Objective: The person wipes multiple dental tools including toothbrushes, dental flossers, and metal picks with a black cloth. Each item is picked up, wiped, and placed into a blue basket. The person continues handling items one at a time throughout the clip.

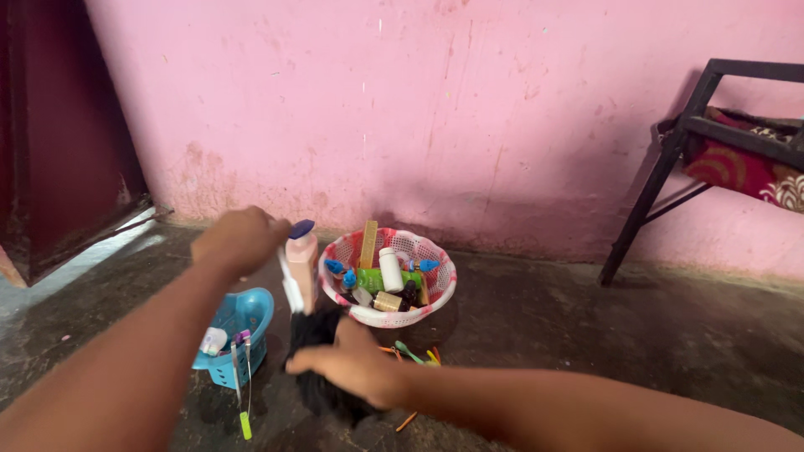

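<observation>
The left hand is closed around a white stick-like handle, just left of the peach bottle with its blue flip cap. The right hand, fingers spread, presses on a black hair bundle below that bottle. Right of the bottle, a red-and-white basket holds small bottles and tubes (blue caps, a green tube). Lower left of it, a blue basket holds a white item.

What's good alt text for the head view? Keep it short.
Seen from above, the person's left hand holds a pale bottle with a blue cap while the right hand presses on a black bundle of hair on the dark floor. Behind stand a red-and-white basket of small bottles and a blue basket, against a pink wall.
</observation>
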